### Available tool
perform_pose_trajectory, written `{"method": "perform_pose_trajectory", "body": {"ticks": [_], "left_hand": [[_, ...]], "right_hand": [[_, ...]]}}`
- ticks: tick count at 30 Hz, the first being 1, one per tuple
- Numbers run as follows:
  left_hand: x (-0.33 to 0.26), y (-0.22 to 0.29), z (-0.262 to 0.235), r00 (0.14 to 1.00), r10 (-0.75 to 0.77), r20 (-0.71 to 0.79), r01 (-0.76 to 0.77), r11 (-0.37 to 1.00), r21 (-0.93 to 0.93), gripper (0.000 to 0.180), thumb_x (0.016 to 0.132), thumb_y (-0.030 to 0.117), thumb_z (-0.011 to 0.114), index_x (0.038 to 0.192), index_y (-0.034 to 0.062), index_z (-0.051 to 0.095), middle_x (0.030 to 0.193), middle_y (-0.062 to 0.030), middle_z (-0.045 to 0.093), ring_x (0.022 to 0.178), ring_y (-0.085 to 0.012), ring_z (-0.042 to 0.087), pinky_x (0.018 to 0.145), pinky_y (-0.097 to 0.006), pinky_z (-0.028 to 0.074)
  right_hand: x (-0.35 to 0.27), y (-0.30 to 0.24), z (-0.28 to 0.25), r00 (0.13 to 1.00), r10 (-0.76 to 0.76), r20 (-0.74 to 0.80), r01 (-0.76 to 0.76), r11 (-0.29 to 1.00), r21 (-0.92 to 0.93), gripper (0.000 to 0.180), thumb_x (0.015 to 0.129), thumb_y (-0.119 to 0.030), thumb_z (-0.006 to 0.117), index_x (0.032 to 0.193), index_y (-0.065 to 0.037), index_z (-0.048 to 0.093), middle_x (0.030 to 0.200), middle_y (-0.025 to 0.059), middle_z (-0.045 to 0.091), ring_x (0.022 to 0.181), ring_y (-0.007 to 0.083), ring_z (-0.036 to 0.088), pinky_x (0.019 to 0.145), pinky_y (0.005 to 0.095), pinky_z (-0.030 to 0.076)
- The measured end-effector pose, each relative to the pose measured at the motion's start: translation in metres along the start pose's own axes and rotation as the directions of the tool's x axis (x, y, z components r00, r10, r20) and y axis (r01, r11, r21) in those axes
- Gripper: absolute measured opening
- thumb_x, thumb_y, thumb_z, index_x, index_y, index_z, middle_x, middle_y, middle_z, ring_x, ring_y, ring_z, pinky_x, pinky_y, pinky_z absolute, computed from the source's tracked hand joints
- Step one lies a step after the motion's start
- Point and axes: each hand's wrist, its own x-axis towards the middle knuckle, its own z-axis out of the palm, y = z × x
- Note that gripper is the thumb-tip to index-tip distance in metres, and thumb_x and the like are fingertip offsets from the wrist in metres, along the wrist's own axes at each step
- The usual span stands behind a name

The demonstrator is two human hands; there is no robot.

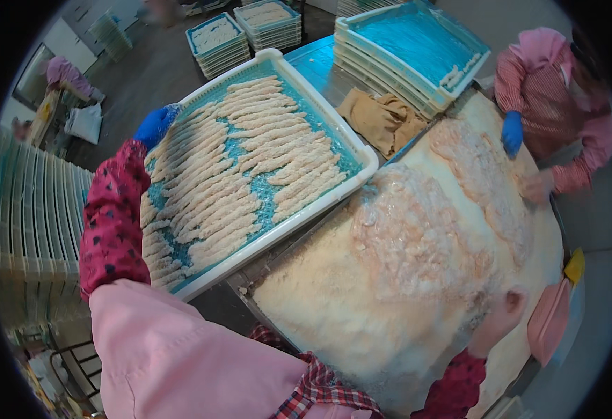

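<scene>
My left hand (156, 126), in a blue glove, grips the far left rim of a white plastic tray (318, 209) lined with blue-green film. Rows of crumb-coated meat strips (208, 183) lie in it, with strips of film showing between them. My right hand (499, 320) is bare and blurred, low over a table bed of pale crumbs (320, 307). Its fingers look curled, but smearing hides whether they hold anything. Beyond that hand a heap of wet, pale pink raw meat (411, 230) rests on the crumbs, with a longer meat pile (484, 181) past it.
A co-worker (557, 105) works at the table's right side, one blue glove showing. Stacked trays (390, 70) stand at the back beside a brown cloth (383, 120). More tray stacks (37, 216) rise at left. A pink scoop-like piece (549, 322) sits at the right edge.
</scene>
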Motion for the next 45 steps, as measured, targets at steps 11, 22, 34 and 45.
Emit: {"method": "perform_pose_trajectory", "body": {"ticks": [11,22,34,45], "left_hand": [[-0.218,0.228,0.100,0.743,0.588,0.319,-0.406,0.775,-0.484,0.039,0.089,0.022,0.054,0.125,0.0064,0.051,0.118,-0.0179,0.056,0.101,-0.0303,0.056,0.088,-0.037,0.044],[-0.355,0.309,0.193,0.563,0.804,0.191,-0.655,0.576,-0.490,0.048,0.084,0.025,0.061,0.128,0.0088,0.048,0.115,-0.0157,0.057,0.100,-0.0338,0.056,0.086,-0.041,0.044],[-0.405,0.323,0.172,0.590,0.748,0.304,-0.537,0.645,-0.543,0.038,0.084,0.004,0.057,0.122,0.0026,0.053,0.120,-0.0150,0.056,0.109,-0.0291,0.054,0.093,-0.036,0.040],[-0.425,0.355,0.215,0.513,0.813,0.274,-0.698,0.581,-0.419,0.039,0.083,0.009,0.060,0.121,0.0061,0.053,0.117,-0.0132,0.058,0.106,-0.0289,0.056,0.090,-0.036,0.042]], "right_hand": [[-0.173,0.019,-0.056,0.782,0.508,0.360,-0.507,0.855,-0.105,0.018,0.073,-0.001,0.059,0.090,0.001,0.059,0.084,0.0089,0.060,0.086,0.0212,0.057,0.081,0.0310,0.044],[-0.216,0.023,-0.103,0.972,0.187,0.142,-0.126,0.925,-0.358,0.054,0.074,-0.017,0.071,0.119,0.001,0.048,0.117,0.0186,0.051,0.112,0.0329,0.046,0.097,0.0396,0.036],[-0.233,0.009,-0.181,0.970,0.190,-0.151,-0.231,0.912,-0.339,0.058,0.077,-0.023,0.066,0.126,-0.002,0.043,0.124,0.0195,0.049,0.118,0.0339,0.044,0.100,0.0425,0.033],[-0.312,0.142,-0.457,-0.135,0.507,-0.851,-0.153,0.838,0.524,0.073,0.076,-0.022,0.071,0.127,0.013,0.031,0.120,0.0194,0.048,0.099,0.0245,0.052,0.088,0.0345,0.041]]}}
